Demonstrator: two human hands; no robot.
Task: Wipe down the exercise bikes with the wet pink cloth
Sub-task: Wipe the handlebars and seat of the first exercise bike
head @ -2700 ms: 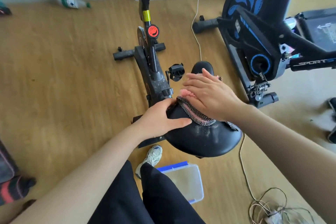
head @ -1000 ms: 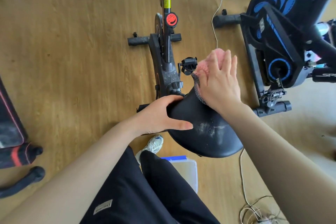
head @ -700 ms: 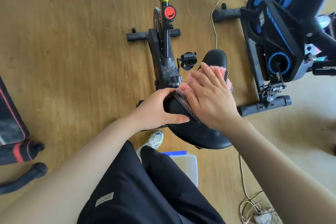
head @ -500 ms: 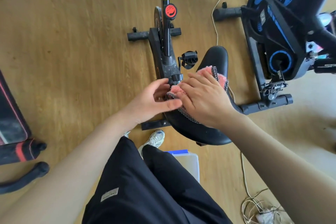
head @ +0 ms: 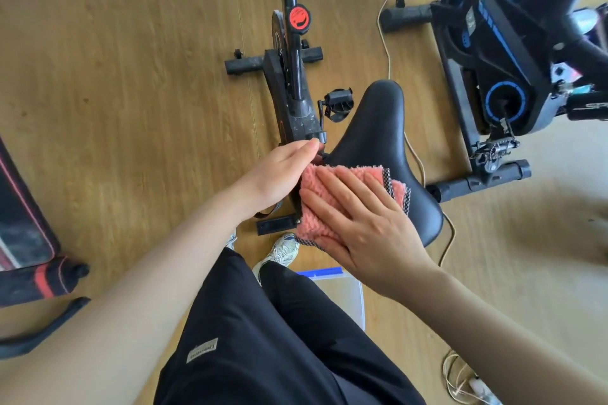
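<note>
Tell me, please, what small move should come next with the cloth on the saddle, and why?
Probably slide the right hand forward, pushing the cloth toward the nose of the saddle. The hand lies flat on the cloth over the wide rear part, the narrow nose ahead lies uncovered, and the left hand sits at the cloth's left edge.

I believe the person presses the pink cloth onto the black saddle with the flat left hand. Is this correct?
Not quite: it is the right hand that lies flat on the pink cloth and presses it onto the black saddle. The left hand is only at the cloth's left edge. The head view shows this.
</note>
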